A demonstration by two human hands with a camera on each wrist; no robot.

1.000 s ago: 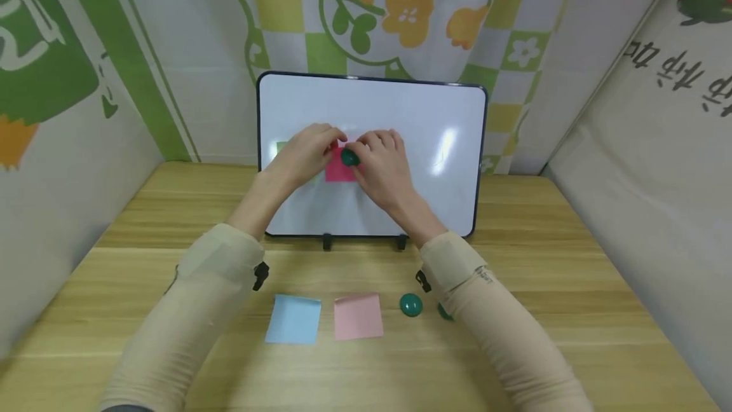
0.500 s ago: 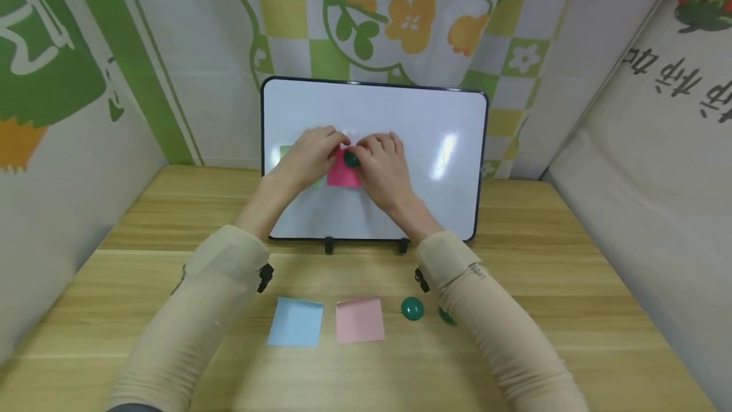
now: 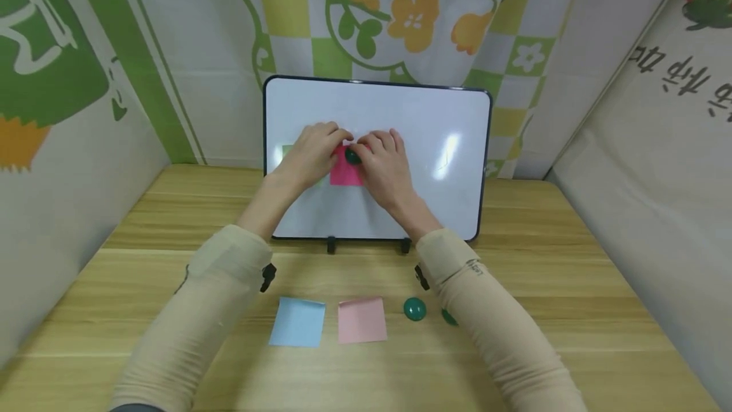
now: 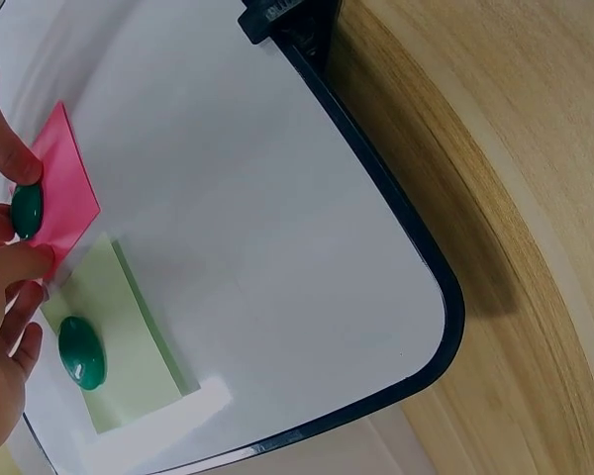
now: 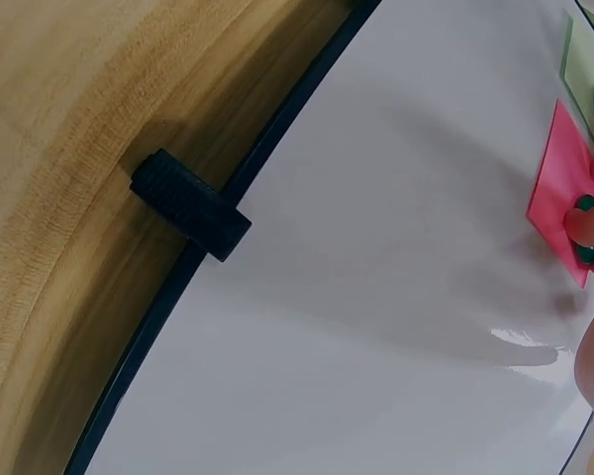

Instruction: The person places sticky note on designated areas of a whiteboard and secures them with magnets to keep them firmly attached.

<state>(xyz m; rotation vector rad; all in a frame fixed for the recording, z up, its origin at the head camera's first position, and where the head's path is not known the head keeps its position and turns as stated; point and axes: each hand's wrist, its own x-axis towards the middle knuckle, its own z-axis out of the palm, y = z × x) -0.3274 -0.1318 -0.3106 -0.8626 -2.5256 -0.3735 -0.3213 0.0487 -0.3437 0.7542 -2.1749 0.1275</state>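
Observation:
A bright pink sticky note (image 3: 344, 175) lies against the whiteboard (image 3: 431, 202), with both hands at its upper part. My left hand (image 3: 311, 156) pinches the note's left edge between thumb and fingers. In my right hand (image 3: 387, 169) is a green round magnet (image 3: 352, 156), pinched over the upper middle of the note. Beside the pink note, a pale green sticky note (image 4: 134, 346) is on the board under another green magnet (image 4: 82, 353). My left hand covers most of that green note in the head view.
Two black feet (image 3: 331, 245) support the board on the wooden table (image 3: 532, 361). A blue sticky note (image 3: 298, 323) and a light pink one (image 3: 362, 321) lie in front. Right of them sits a green magnet (image 3: 414, 309); a further magnet (image 3: 449, 317) is partly behind my right sleeve.
Both hands stay at the pink note with the magnet over its upper part. Only a slight shift of the whole head view shows.

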